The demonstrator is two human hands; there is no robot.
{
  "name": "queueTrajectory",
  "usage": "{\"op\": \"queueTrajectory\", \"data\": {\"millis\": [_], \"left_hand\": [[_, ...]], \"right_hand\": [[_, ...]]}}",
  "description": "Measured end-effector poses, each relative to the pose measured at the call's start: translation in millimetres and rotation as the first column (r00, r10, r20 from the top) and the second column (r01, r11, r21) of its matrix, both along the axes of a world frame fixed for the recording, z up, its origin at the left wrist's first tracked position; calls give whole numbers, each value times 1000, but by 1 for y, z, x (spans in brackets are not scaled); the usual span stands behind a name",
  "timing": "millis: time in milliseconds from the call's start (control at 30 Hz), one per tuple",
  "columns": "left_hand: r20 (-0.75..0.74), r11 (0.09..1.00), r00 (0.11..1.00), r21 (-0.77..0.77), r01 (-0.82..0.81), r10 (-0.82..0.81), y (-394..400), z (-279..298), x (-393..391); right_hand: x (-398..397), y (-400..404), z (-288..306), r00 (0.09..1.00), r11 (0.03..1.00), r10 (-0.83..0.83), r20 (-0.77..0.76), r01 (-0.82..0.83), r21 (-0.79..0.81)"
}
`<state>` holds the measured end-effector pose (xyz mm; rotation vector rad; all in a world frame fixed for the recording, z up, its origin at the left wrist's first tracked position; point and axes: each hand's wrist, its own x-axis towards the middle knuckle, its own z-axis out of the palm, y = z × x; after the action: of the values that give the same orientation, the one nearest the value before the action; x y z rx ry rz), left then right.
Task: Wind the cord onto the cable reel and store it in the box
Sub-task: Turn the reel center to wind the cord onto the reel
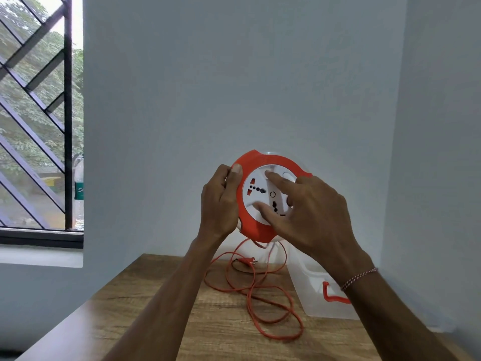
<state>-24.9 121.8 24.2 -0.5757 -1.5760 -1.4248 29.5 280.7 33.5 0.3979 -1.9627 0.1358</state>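
I hold an orange cable reel [256, 230] with a white socket face upright in the air above the table. My left hand [221, 201] grips its left rim. My right hand [309, 212] rests on the white centre disc, forefinger and thumb pressed on it. The orange cord [263, 300] hangs from the reel's bottom and lies in loose loops on the wooden table [145, 308], its plug [247, 261] near the wall. A clear plastic box [312, 290] with an orange latch stands at the right, partly behind my right wrist.
The table stands in a corner, with grey walls behind and to the right. A barred window [39, 113] is at the left, with a plastic bottle [78, 188] on its sill.
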Motion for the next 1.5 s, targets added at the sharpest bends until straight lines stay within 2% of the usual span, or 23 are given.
{"op": "queueTrajectory", "data": {"millis": [133, 233, 367, 467, 567, 733, 833, 933, 1133, 1233, 1367, 1500], "left_hand": [[-9, 1000, 1000, 22, 4, -3, -1, 1, 2], [-11, 1000, 1000, 27, -10, 10, -2, 1, 1], [-20, 999, 1000, 32, -3, 3, -1, 0, 1], [-22, 1000, 1000, 24, -7, 8, -1, 0, 0], [-25, 1000, 1000, 10, -17, 17, 0, -1, -1], [-13, 1000, 1000, 20, 8, -7, 0, -2, -1], [-3, 1000, 1000, 19, 5, -5, 1, -2, -1], [-11, 1000, 1000, 3, -4, 4, 3, -2, 0], [-2, 1000, 1000, 5, -1, 1, 4, -3, 0], [-5, 1000, 1000, 15, -4, 4, 3, -3, 0], [-19, 1000, 1000, 19, -15, 15, 4, -3, 1], [-14, 999, 1000, 24, -22, 22, 3, -3, 1]], "right_hand": [[1, 0, 2, 994, 998, 68, -82, -66, 21], [1, 2, 6, 978, 981, 161, -135, -144, 127], [4, 4, 6, 993, 953, 96, 64, -110, 284], [5, 2, 4, 995, 948, 19, 102, -50, 313], [2, 2, 1, 999, 957, 1, 43, -14, 290], [-2, 4, -4, 998, 986, -51, -30, 55, 156], [-1, 1, -1, 997, 996, -74, -4, 74, 47], [0, -2, 2, 999, 1000, -23, 38, 23, -19], [4, 2, 4, 996, 996, 87, 13, -87, 36], [6, 4, 8, 989, 982, 146, 2, -145, 119], [8, 3, 9, 988, 965, 46, 148, -82, 248], [10, 1, 7, 989, 961, -25, 145, -16, 275]]}}
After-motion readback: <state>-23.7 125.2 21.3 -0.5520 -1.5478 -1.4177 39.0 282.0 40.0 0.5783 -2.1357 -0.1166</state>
